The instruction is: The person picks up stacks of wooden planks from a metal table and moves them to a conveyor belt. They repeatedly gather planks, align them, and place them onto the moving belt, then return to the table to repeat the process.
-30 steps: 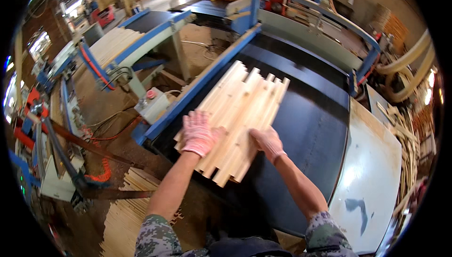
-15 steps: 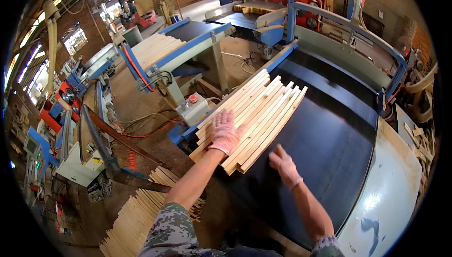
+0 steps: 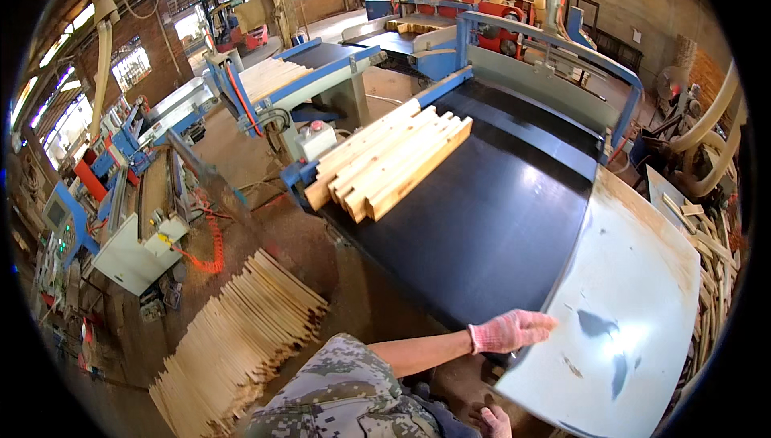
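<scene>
My left hand (image 3: 512, 331), in a pink-and-white knit glove, reaches across to the right over the near corner of the pale metal side table (image 3: 634, 301). Its fingers are stretched out and nothing shows in them; whether it touches the metal I cannot tell. Low at the bottom edge, my right hand (image 3: 491, 420) is only partly in view, below the left wrist, and its grip is unclear. A batch of light wooden strips (image 3: 393, 161) lies side by side on the left part of the black conveyor belt (image 3: 482, 221), apart from both hands.
A large stack of wooden strips (image 3: 233, 350) sits low at the left. A blue frame (image 3: 554, 32) spans the belt's far end. A control box (image 3: 316, 141) stands beside the belt. Scrap wood (image 3: 711, 269) is piled beyond the side table. An orange coiled hose (image 3: 213, 249) hangs left.
My left hand has left the wooden strips and swung right to the side table. My right hand has dropped from above the belt to the bottom edge. The view has shifted right.
</scene>
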Demonstrator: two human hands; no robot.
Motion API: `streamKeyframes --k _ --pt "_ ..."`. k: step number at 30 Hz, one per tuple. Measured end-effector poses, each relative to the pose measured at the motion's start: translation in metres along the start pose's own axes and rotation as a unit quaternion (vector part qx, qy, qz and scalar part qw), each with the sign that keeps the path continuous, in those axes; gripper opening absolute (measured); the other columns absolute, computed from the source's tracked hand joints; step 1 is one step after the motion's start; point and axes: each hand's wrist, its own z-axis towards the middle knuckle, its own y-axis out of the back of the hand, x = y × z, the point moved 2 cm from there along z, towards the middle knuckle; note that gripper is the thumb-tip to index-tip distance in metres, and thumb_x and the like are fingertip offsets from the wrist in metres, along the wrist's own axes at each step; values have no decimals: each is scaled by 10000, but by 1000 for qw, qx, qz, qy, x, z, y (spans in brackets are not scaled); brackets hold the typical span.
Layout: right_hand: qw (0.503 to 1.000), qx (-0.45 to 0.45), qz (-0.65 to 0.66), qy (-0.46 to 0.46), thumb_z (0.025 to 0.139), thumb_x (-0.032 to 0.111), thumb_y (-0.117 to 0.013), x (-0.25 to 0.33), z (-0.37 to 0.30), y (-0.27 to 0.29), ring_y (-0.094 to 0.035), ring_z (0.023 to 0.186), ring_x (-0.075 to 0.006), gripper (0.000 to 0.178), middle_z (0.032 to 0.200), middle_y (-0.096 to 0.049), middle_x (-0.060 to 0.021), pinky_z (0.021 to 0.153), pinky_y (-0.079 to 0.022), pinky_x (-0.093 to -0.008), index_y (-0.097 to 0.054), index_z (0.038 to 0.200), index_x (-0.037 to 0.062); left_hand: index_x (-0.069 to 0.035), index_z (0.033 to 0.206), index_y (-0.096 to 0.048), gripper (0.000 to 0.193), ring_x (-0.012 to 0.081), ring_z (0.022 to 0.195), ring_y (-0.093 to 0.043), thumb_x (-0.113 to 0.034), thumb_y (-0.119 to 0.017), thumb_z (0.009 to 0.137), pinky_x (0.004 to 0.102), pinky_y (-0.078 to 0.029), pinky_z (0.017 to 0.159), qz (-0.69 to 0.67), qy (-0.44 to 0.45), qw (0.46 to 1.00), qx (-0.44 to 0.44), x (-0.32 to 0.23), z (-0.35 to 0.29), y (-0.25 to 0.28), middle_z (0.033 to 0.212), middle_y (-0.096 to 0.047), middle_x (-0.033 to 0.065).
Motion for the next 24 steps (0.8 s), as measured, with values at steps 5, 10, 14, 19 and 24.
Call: streamKeyframes --k 5,10,14,19,24 --pt "973 -225 42 10 1039 399 -669 -136 -114 136 -524 801 -104 361 888 -651 -8 720 -435 -288 -712 1053 41 -41 1500 -630 526 240 1411 -595 -329 -695 1065 372 -453 1198 134 70 979 140 45 18 -193 1517 -657 131" --pt "927 -335 -158 57 1050 339 -629 -222 -178 186 -560 945 -203 331 1046 -604 -97 797 -456 -346 -656 1199 45 -1 1493 -623 489 182 1271 -638 -252 -658 1074 334 -497 1121 109 116 916 369 79 32 -326 1424 -699 109" --pt "918 -393 -37 28 1047 496 -629 -268 -183 221 -435 1560 -347 782 1659 -489 -220 1268 -352 -385 -459 1613 -16 52 1462 -637 475 210 1267 -672 -161 -631 1038 332 -487 1127 93 192 933 291 118 42 -363 1380 -730 136" --pt "878 -446 171 14 1042 462 -663 -333 -238 246 -674 1096 -226 766 1431 -689 -162 1015 -513 -355 -481 1599 -31 51 1459 -635 534 306 1291 -679 -263 -719 1036 436 -484 1182 6 224 904 363 181 68 -451 1371 -719 191" --pt "805 -510 302 -29 1045 396 -674 -391 -300 302 -681 1024 -205 675 1317 -734 -120 974 -519 -318 -544 1566 -12 81 1472 -600 637 342 1268 -690 -356 -736 1029 483 -507 1168 -25 230 875 425 237 128 -577 1363 -706 234"
